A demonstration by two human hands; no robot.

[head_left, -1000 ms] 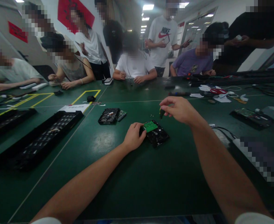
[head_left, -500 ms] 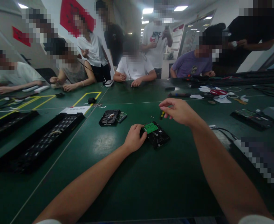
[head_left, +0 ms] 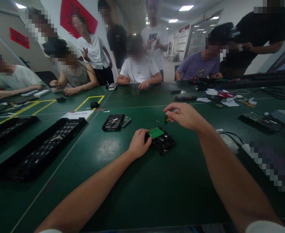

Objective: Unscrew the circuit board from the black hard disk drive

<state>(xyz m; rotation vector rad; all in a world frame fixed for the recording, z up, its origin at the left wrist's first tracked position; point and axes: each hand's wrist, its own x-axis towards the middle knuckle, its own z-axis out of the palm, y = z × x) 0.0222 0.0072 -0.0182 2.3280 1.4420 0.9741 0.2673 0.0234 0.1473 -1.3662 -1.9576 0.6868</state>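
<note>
A black hard drive (head_left: 165, 144) with a green circuit board (head_left: 156, 132) lies face up on the green table. My left hand (head_left: 140, 142) grips its left edge, fingers on the far side and thumb near the board. Above the drive's far right corner, my right hand (head_left: 181, 116) pinches a small black and yellow screwdriver (head_left: 166, 119), its shaft pointing down; its tip is too small to make out. A few tiny screws (head_left: 157, 121) rest just beyond the drive. To the left sit a second hard drive (head_left: 112, 122) and a loose circuit board (head_left: 126, 121).
Long black trays (head_left: 47, 145) stand on the left. Another drive (head_left: 258, 121) and a cable (head_left: 232, 136) lie at the right. Papers and wires (head_left: 226, 95) clutter the far right. Several people sit or stand across the table (head_left: 123, 194).
The screwdriver has shifted and turned slightly in my right hand's fingers. My left hand stays on the hard drive. Across the table, a standing person has lowered their hands.
</note>
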